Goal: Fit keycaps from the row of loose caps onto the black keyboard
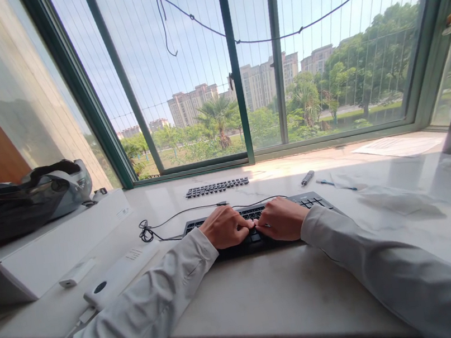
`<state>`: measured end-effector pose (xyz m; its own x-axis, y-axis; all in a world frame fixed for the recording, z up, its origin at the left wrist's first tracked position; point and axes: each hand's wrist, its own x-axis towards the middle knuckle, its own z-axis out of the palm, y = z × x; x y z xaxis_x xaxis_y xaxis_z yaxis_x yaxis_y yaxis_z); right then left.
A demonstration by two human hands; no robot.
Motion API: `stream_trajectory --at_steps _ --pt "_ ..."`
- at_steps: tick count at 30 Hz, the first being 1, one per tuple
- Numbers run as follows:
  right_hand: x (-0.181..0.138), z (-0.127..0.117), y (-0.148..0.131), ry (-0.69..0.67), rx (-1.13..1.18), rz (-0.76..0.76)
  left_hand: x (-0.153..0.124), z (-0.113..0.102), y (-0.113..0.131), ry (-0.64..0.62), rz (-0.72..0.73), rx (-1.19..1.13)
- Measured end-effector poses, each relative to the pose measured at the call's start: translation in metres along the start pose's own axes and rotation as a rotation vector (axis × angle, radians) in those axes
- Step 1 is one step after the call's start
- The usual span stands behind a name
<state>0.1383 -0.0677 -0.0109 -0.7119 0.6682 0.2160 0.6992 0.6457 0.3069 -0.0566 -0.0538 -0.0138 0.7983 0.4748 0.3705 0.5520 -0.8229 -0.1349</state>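
A black wired keyboard [313, 201] lies on the white marble sill [269, 292] in front of the window. My left hand [226, 227] and my right hand [280, 220] rest side by side on its middle keys, fingers curled down and pinched close together near one key. Whether anything small is held between the fingers I cannot make out. Both arms wear white sleeves. The keyboard's cable [153, 229] coils off to the left.
A separate dark key panel [216, 188] lies farther back. A pen-like tool [307, 177], a blue pen [329, 183], papers [398, 146] and clear plastic [400, 202] lie at right. A white box [50, 246] with a black bag [22, 202] stands left, beside white devices [118, 272].
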Motion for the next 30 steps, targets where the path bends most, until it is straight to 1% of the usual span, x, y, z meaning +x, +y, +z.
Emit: stream_trajectory --at_steps 4,8,11,16,18,21,23,25,28,30 --pt "0.000 -0.002 -0.003 -0.016 -0.007 0.010 0.000 0.000 -0.001 0.009 -0.022 -0.059" --pt "0.000 -0.005 -0.005 -0.026 -0.030 -0.004 -0.001 0.003 -0.005 0.012 -0.014 -0.079" --pt "-0.001 -0.006 -0.006 -0.048 -0.020 0.000 0.000 0.004 -0.002 0.001 -0.004 -0.030" --pt "0.000 -0.005 -0.005 -0.086 0.017 0.003 0.003 0.001 0.012 -0.048 0.015 0.148" --pt "-0.001 -0.004 -0.003 -0.081 0.030 0.005 0.003 0.002 0.012 -0.054 0.017 0.155" --pt "-0.002 0.000 0.002 -0.057 0.069 0.032 -0.001 0.006 0.004 -0.023 -0.011 0.077" --pt "-0.003 0.002 0.007 -0.035 0.087 0.057 -0.004 0.009 -0.003 0.001 -0.048 0.019" --pt "-0.004 0.003 0.010 -0.007 0.083 0.078 -0.006 0.012 -0.010 0.033 -0.119 0.000" --pt "-0.004 0.003 0.012 0.052 0.075 0.113 -0.007 0.011 -0.016 0.114 -0.300 0.044" --pt "-0.004 0.003 0.012 0.059 0.085 0.105 -0.006 0.010 -0.019 0.143 -0.405 0.085"
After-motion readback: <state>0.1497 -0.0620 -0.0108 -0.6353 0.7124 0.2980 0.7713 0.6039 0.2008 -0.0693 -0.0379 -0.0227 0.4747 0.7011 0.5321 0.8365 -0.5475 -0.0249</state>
